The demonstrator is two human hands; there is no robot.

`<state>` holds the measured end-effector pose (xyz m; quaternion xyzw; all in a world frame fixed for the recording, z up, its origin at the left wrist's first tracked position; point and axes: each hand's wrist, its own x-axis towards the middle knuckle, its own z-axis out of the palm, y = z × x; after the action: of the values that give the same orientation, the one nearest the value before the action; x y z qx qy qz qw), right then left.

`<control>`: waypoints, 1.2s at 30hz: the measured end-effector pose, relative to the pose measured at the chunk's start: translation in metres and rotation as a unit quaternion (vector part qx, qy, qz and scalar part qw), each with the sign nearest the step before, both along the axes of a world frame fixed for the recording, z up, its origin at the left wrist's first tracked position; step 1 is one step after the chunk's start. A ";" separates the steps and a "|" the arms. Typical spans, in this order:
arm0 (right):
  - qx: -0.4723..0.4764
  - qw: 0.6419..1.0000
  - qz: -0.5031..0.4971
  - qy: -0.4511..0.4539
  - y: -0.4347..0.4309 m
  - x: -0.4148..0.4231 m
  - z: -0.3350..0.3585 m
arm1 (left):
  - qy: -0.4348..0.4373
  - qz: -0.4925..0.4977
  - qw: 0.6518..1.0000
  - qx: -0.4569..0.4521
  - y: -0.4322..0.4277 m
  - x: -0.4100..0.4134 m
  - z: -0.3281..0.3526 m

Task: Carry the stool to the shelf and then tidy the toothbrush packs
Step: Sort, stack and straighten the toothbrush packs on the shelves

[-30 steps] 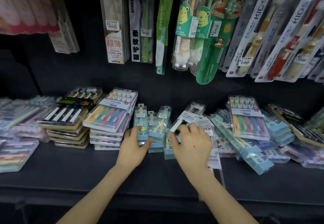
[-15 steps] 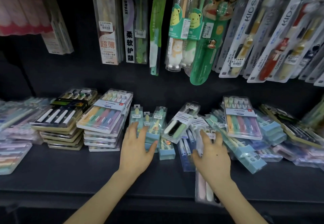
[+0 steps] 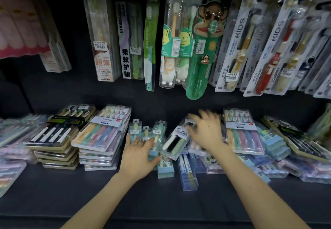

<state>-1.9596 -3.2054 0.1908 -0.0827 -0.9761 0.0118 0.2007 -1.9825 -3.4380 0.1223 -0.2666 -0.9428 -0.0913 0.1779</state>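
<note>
L hand [image 3: 138, 154] lies flat on the small teal packs [image 3: 148, 134] mid-shelf [image 3: 161, 202], fingers straight & slightly apart, thumb out to the side. It's prob. steadying that row so it lines up w/ the neat stacks [image 3: 100, 135] beside it. R hand [image 3: 206, 132] is blurred above the messy pile [image 3: 268, 150], fingers spread, gripping nothing visible; contact unclear. Stool not in view. Readable: "SOFT TOOTHBRUSH" pack [image 3: 176, 141], hanging "KIDS"/"CONDENSE" packs [image 3: 240, 37], "3.0mm 超薄" pack [image 3: 103, 49], "柔软护龈" pack [image 3: 126, 62].

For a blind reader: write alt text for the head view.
The left hand rests on small teal toothbrush packs on a dark shelf; the blurred right hand reaches over a soft-toothbrush pack. Stacked packs flank them; kids' toothbrushes hang above.
</note>
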 end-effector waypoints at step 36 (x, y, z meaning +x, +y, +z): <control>-0.283 0.955 -0.087 -0.022 -0.058 0.057 -0.008 | -0.060 0.002 0.989 0.136 0.000 0.014 -0.009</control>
<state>-1.9026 -3.2630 0.1830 -0.2213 -0.9259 0.2680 0.1478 -1.9680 -3.4378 0.1137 -0.2318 -0.9313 -0.2339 0.1556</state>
